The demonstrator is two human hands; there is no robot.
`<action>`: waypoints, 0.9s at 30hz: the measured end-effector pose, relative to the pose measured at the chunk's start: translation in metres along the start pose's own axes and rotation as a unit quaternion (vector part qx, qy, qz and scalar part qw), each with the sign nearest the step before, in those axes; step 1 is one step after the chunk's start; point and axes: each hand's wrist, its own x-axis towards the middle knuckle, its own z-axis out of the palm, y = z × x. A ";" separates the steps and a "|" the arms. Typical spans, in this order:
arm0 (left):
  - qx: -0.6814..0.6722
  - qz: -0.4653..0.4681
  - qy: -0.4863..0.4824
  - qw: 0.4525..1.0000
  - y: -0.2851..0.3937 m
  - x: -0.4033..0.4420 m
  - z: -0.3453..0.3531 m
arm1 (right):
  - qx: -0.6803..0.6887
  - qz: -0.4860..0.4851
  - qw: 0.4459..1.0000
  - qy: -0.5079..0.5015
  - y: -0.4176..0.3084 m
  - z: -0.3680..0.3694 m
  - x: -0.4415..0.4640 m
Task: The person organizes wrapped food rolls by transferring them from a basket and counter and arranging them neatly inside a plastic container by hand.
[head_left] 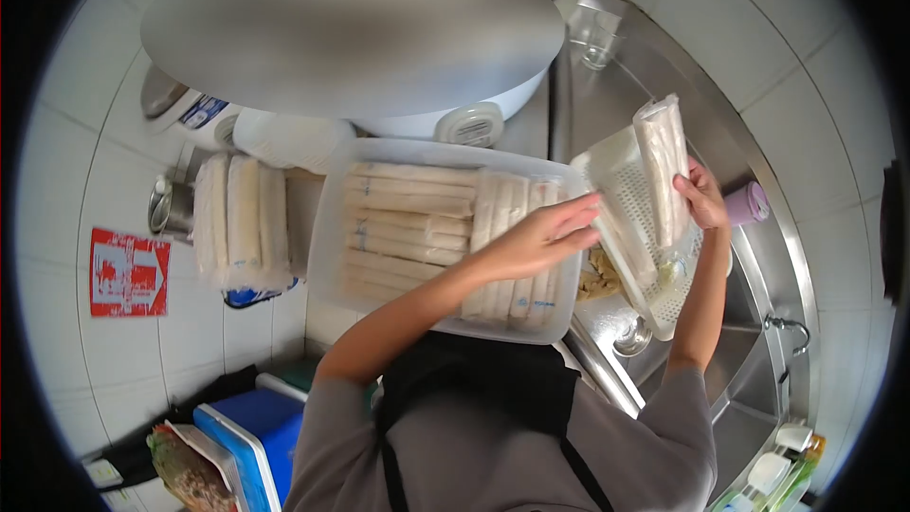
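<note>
My right hand [703,195] grips a long pale package in clear wrap [664,171], raised over the white perforated basket [671,308] at the sink. Another wrapped package [626,232] lies inside that basket. My left hand [550,235] is empty, with its fingers stretched out between the basket and a large translucent tub [327,228]. Rows of similar wrapped packages [408,228] fill the tub, some lying crosswise and others lengthwise.
More wrapped packages [242,218] stand left of the tub. Behind it is a large rounded metal lid [351,28]. The steel sink [749,360] has a faucet [789,327] on the right. A purple container [747,202] and a glass [599,52] stand nearby.
</note>
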 end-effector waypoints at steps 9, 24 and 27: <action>-0.270 0.179 0.322 0.889 0.026 -0.064 -0.035 | -0.243 -0.081 0.955 -0.147 -0.110 0.224 0.001; 0.092 0.181 0.599 0.774 0.034 -0.211 -0.144 | -0.205 0.097 0.889 -0.397 0.004 0.343 0.081; 0.142 0.135 0.535 0.822 0.034 -0.213 -0.145 | -0.222 0.064 0.892 -0.389 0.030 0.355 0.088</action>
